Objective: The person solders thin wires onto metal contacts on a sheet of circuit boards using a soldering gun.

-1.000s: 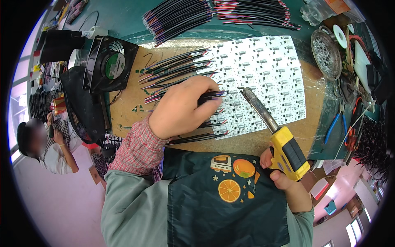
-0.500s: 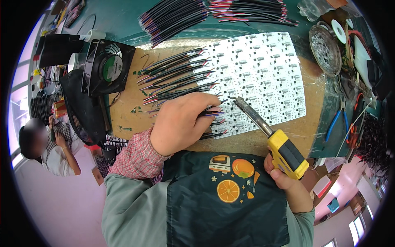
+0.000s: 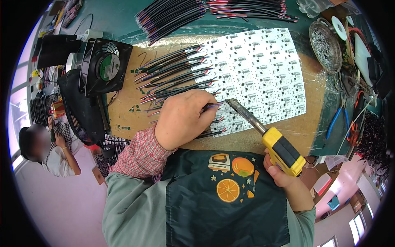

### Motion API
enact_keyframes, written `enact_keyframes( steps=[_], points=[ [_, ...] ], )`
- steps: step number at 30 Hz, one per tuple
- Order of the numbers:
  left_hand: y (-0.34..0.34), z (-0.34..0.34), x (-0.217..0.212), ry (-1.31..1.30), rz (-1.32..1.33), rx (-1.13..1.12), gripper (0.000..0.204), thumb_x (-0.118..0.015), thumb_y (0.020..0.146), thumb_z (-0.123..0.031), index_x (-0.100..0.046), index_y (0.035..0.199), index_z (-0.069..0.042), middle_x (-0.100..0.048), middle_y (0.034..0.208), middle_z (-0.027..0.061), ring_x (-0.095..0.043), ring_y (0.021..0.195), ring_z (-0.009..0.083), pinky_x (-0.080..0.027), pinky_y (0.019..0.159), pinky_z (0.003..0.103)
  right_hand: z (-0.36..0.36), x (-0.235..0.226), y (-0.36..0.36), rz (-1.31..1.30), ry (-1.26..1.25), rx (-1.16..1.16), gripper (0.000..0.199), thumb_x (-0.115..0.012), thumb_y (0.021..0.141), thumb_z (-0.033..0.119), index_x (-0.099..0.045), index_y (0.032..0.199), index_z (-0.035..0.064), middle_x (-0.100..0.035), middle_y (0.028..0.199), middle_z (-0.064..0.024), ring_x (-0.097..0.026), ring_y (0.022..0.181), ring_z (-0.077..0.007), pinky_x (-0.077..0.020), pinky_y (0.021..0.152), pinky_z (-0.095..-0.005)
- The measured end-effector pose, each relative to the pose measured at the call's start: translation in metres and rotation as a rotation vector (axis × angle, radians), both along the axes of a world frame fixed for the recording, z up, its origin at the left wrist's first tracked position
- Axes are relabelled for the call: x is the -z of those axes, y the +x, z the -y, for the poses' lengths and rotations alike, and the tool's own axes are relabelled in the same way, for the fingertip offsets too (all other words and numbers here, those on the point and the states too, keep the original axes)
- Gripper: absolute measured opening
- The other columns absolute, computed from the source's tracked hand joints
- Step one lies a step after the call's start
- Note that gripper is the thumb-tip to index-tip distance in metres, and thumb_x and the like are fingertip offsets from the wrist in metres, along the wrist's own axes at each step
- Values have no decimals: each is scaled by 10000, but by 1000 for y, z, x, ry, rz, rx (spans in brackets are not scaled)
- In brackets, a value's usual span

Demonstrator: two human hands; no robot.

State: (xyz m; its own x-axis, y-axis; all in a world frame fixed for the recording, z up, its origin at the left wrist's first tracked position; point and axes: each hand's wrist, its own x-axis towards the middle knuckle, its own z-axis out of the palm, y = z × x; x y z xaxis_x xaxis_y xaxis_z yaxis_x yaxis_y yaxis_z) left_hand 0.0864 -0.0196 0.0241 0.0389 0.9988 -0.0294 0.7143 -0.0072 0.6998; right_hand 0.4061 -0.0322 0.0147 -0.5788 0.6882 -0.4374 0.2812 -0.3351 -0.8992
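My left hand [image 3: 183, 117] pinches a black wire with a purple end [image 3: 214, 106] and holds its tip against the white panel of small circuit boards [image 3: 263, 74]. My right hand [image 3: 279, 171] grips a yellow soldering iron [image 3: 282, 150]; its metal tip [image 3: 230, 102] reaches the panel's lower left edge, right beside the wire end. Several black wires [image 3: 173, 74] lie in a row along the panel's left side, over the brown board [image 3: 127, 103].
A black fan [image 3: 105, 66] stands to the left. Bundles of black wires [image 3: 173, 14] lie at the back. A round tin [image 3: 325, 41], a solder spool [image 3: 338, 28] and blue-handled pliers [image 3: 335, 121] sit on the right. Another person [image 3: 45, 144] is at far left.
My left hand slid down toward me with a wire, and the soldering iron's tip followed it down and leftward along the panel's edge.
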Motion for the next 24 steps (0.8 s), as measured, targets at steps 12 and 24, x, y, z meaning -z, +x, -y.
enact_keyframes(
  steps=[12, 24],
  points=[
    [0, -1, -1, -8, 0, -7, 102, -714, 785, -97, -661, 839, -29, -664, 807, 100, -645, 681, 262, -504, 599, 334, 2, 0, 0, 13, 29, -3, 184, -704, 787, 187, -601, 854, 52, -573, 753, -77, -583, 649, -236, -455, 589, -339],
    [-1, -1, 1, -25, 17, -13, 110, -720, 780, -94, -667, 847, -25, -663, 808, 109, -647, 700, 263, -507, 617, 329, 0, -3, 8, -45, -48, 18, 172, -702, 767, 163, -595, 831, 46, -566, 750, -75, -571, 634, -222, -450, 580, -325]
  ],
)
